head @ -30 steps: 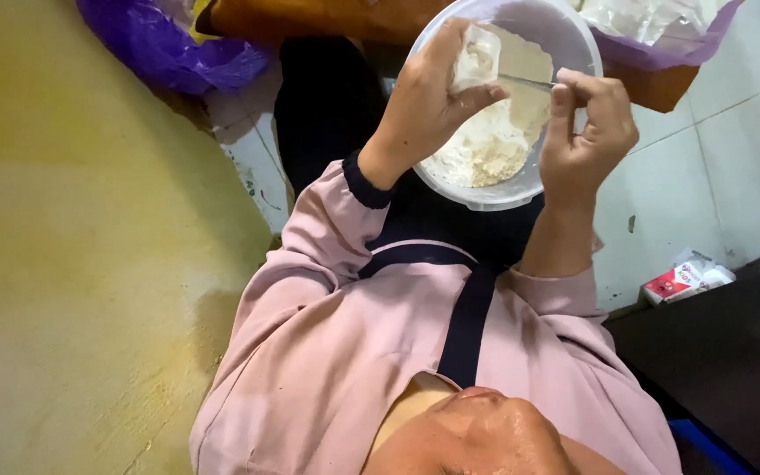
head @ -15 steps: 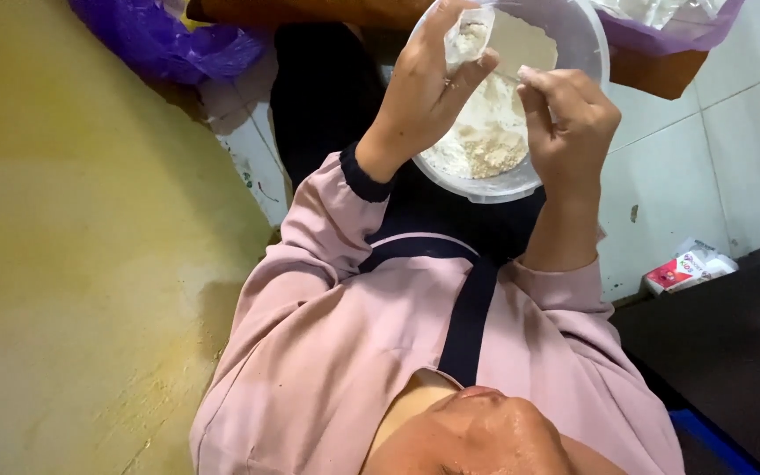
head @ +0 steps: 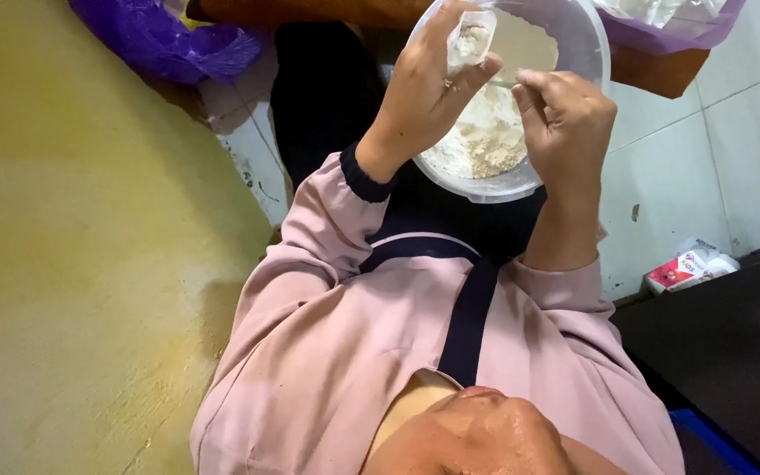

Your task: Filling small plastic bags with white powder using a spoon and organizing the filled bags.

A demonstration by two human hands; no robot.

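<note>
The left hand [head: 424,97] curls around a small clear container [head: 472,40], held tilted over the far rim of a clear plastic bowl [head: 565,40] of pale powder [head: 485,145] on the lap. The right hand [head: 565,114] pinches a thin utensil [head: 505,84] at its mouth. This looks like scraping powder out. The next move calls for keeping the mouth above the bowl. The container's long axis seems to run away from the body, its opening facing the right hand.

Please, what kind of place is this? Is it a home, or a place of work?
Probably a home kitchen or a simple food-preparation corner, though I cannot be sure. The left hand and right hand work over a clear bowl of flour, beside white tiles and a purple bag.
</note>
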